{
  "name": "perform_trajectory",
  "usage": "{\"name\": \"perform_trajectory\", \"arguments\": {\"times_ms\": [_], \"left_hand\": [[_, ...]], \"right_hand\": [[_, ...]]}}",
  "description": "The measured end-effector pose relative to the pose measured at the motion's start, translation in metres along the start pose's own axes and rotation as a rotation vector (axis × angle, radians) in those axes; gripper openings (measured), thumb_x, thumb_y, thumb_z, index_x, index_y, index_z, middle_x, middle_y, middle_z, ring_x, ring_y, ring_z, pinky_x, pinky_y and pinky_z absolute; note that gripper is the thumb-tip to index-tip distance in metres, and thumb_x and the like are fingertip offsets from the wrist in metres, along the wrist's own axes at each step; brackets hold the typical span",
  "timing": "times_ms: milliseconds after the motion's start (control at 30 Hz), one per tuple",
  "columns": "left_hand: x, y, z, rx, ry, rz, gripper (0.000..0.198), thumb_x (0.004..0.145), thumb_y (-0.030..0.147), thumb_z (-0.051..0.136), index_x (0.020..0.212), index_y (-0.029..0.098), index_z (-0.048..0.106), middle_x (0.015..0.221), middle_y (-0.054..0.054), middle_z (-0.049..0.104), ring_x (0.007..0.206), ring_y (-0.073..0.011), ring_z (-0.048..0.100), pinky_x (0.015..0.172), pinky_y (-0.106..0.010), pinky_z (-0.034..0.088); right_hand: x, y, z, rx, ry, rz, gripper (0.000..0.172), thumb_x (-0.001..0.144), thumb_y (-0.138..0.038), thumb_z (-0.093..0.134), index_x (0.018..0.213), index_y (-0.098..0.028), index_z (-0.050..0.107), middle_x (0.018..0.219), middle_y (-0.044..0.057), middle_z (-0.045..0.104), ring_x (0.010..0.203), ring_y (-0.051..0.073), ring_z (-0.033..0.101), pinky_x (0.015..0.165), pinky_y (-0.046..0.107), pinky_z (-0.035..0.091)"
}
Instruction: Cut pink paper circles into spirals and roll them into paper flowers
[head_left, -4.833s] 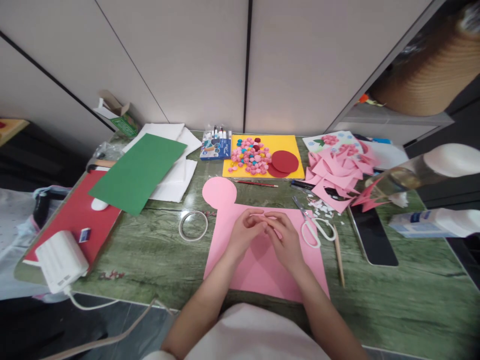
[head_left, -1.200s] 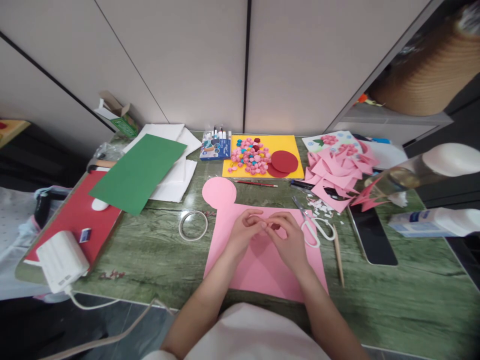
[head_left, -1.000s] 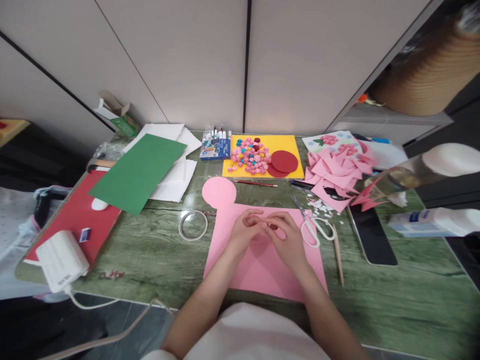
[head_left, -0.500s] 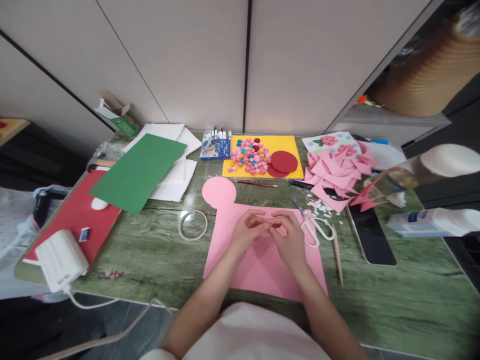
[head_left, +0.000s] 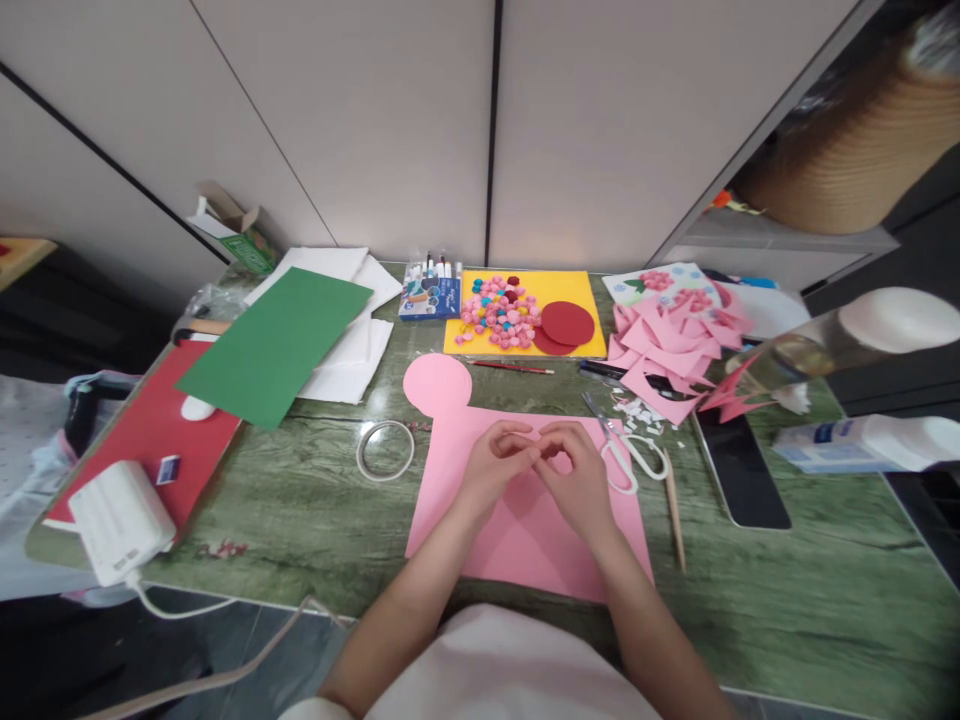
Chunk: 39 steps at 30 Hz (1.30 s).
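Observation:
My left hand (head_left: 491,468) and my right hand (head_left: 576,470) meet fingertip to fingertip over a large pink paper sheet (head_left: 517,545) on the green table. Both hands pinch a small pink paper piece (head_left: 541,452) between thumbs and fingers; most of it is hidden by my fingers. White-handled scissors (head_left: 626,452) lie just right of my right hand. A pink paper circle (head_left: 437,383) lies at the sheet's upper left corner.
A tape ring (head_left: 385,450) lies left of the sheet, a wooden stick (head_left: 673,508) and a tablet (head_left: 739,465) to the right. Behind are a yellow sheet (head_left: 577,286) with small paper rolls (head_left: 499,312) and red circles (head_left: 567,323), pink scraps (head_left: 664,350), markers (head_left: 430,287), green paper (head_left: 274,342).
My fingers have kept working the small pink piece, shifting slightly; both hands stay at the same spot over the pink sheet.

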<state>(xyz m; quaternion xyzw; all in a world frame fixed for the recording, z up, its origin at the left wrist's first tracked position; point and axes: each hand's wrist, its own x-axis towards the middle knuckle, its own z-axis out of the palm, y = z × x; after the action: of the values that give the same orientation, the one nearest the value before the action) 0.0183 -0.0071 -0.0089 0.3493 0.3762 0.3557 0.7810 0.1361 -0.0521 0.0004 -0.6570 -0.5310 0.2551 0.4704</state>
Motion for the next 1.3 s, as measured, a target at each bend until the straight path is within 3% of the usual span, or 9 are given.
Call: {"name": "perform_trajectory", "arguments": {"times_ms": [133,267,533,900,1133,1300], "left_hand": [[0.0006,0.0024,-0.0014,0.0,0.066,-0.026,0.039,0.06,0.025,0.074,0.091,0.015,0.053,0.065,0.002,0.064,0.048,-0.006,0.052,0.048,-0.018,0.036],[0.0012,0.0027,-0.0033,-0.018,0.067,-0.01,0.039,0.061,0.022,0.073,0.094,0.016,0.053,0.066,0.002,0.064,0.054,-0.0076,0.056,0.054,-0.02,0.04],[-0.0012,0.0086,-0.002,0.056,0.057,0.004,0.033,0.063,0.023,0.07,0.091,0.017,0.053,0.065,0.003,0.061,0.056,-0.0088,0.056,0.058,-0.021,0.043],[0.0005,0.0015,-0.0036,0.07,0.011,0.009,0.031,0.067,0.026,0.069,0.093,0.018,0.053,0.073,0.0,0.063,0.06,-0.0106,0.059,0.06,-0.023,0.044],[-0.0009,0.0054,0.0003,0.048,-0.001,-0.028,0.035,0.063,0.027,0.072,0.091,0.016,0.054,0.075,-0.001,0.065,0.062,-0.0104,0.059,0.058,-0.022,0.041],[-0.002,0.0052,0.0028,0.033,-0.056,-0.02,0.034,0.06,0.024,0.074,0.088,0.015,0.057,0.076,-0.003,0.066,0.075,-0.0141,0.062,0.067,-0.023,0.042]], "right_hand": [[-0.0016,0.0004,0.0002,0.016,-0.008,-0.019,0.009,0.075,-0.015,0.059,0.078,-0.022,0.062,0.087,0.002,0.054,0.072,0.013,0.054,0.066,0.029,0.048],[-0.0022,-0.0006,-0.0004,0.005,-0.021,-0.046,0.012,0.079,-0.017,0.056,0.084,-0.024,0.064,0.091,0.004,0.055,0.082,0.016,0.055,0.069,0.031,0.05],[-0.0025,0.0047,0.0019,-0.021,-0.165,-0.134,0.028,0.087,-0.016,0.042,0.105,-0.028,0.06,0.105,0.006,0.053,0.101,0.019,0.053,0.088,0.038,0.046],[-0.0023,0.0045,0.0005,-0.031,0.001,-0.035,0.011,0.08,-0.019,0.054,0.083,-0.024,0.063,0.094,0.005,0.054,0.089,0.018,0.055,0.073,0.033,0.05],[-0.0013,0.0042,0.0008,0.006,0.029,0.0,0.005,0.074,-0.018,0.058,0.073,-0.022,0.061,0.089,0.004,0.054,0.082,0.017,0.054,0.068,0.032,0.049],[-0.0005,0.0001,0.0007,0.004,0.034,0.008,0.009,0.07,-0.013,0.058,0.068,-0.021,0.057,0.086,0.003,0.055,0.079,0.017,0.054,0.068,0.031,0.048]]}}
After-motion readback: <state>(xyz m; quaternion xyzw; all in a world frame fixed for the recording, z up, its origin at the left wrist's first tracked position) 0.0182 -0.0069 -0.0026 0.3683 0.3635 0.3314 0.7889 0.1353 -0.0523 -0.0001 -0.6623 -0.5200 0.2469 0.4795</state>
